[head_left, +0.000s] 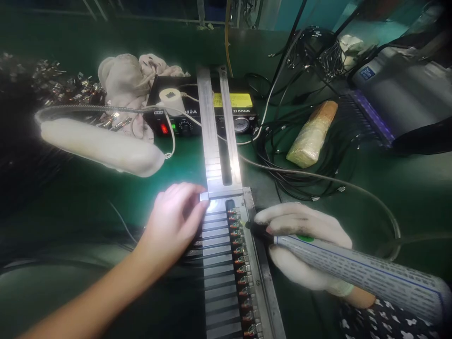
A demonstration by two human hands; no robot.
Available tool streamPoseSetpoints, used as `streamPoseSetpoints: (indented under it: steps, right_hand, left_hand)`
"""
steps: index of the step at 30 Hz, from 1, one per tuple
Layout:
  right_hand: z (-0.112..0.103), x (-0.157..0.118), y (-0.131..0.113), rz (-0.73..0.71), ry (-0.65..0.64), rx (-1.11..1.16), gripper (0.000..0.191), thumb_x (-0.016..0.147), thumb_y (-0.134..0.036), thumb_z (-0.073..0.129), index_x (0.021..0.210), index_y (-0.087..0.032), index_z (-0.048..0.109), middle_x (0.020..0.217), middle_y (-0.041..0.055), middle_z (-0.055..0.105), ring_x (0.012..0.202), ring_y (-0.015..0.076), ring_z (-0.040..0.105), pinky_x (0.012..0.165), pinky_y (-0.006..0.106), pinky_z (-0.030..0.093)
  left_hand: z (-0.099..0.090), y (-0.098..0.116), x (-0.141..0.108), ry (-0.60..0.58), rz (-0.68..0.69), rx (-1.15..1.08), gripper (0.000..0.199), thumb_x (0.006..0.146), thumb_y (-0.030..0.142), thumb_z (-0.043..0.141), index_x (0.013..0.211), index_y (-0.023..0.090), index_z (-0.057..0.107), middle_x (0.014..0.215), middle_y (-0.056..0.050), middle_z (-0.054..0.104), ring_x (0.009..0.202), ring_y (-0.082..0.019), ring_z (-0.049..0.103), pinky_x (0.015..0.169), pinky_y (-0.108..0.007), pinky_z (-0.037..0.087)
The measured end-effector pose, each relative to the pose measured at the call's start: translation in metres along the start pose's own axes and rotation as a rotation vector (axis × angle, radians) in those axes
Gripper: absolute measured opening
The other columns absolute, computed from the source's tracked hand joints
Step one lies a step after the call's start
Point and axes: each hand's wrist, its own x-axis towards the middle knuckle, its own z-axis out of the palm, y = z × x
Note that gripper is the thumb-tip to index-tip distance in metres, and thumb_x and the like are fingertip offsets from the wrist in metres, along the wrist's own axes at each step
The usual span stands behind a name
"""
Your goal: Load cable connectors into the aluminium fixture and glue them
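Note:
A long metal fixture (218,263) runs down the middle, with a row of small connectors (241,259) with wire ends along its right side. At its upper left corner my bare left hand (178,216) pinches the edge between thumb and fingers. My right hand (307,245), in a white glove, is closed around a thick printed glue tube (353,266) with a black tip. That tip reaches the right side of the connector row near its top end; whether it touches a connector I cannot tell.
Behind the fixture, a slotted metal bar (212,141) leans across a black control box (162,127). A white padded lamp-like piece (102,146), cloth gloves (123,80) and loose metal parts (70,92) lie left. Black cables (282,174), a wrapped roll (312,136) and a grey machine (399,94) stand right.

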Motion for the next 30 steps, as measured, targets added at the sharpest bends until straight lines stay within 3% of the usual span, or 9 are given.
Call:
streamPoseSetpoints:
  steps: [11, 30]
  right_hand:
    - [0.0005, 0.0002, 0.0004, 0.005, 0.004, -0.003, 0.024, 0.072, -0.004, 0.067, 0.09, -0.019, 0.067, 0.088, 0.0075, 0.075, 0.075, 0.0208, 0.074, 0.065, 0.029, 0.064]
    - [-0.0027, -0.0024, -0.0026, 0.034, 0.037, -0.026, 0.022, 0.075, -0.008, 0.07, 0.094, -0.019, 0.068, 0.098, 0.0099, 0.075, 0.084, 0.0246, 0.074, 0.073, 0.035, 0.065]
  left_hand:
    - [-0.0003, 0.0004, 0.0015, -0.002, 0.0, 0.004, 0.02, 0.093, 0.037, 0.052, 0.096, 0.02, 0.063, 0.081, -0.001, 0.06, 0.079, -0.02, 0.053, 0.072, -0.035, 0.038]
    - [0.0003, -0.0016, 0.0004, 0.003, 0.006, 0.008, 0.02, 0.093, 0.037, 0.052, 0.097, 0.021, 0.063, 0.081, -0.001, 0.06, 0.079, -0.02, 0.054, 0.072, -0.035, 0.039]
